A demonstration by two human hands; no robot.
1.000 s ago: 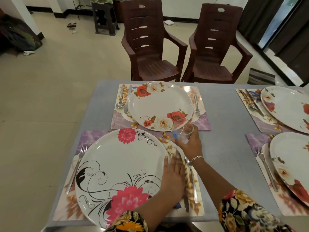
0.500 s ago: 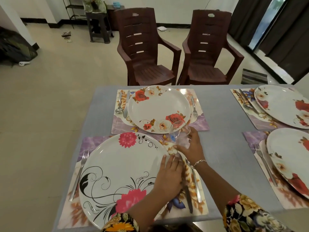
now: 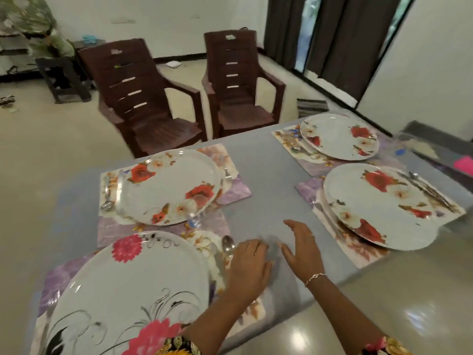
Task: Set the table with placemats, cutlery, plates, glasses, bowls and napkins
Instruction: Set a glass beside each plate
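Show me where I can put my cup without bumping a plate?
The best bare room is the grey cloth strip down the middle, between the left rose plate and the right rose plates, toward the chairs. Its near end holds the left hand and right hand. The left side is crowded: pink-flower plate, mats and spoon sit close.

L sleeve: dark floral print, yellow & pink blooms. R sleeve, same fabric, pink & orange. Thin silver chain bracelet at R wrist, slim ring on R hand.
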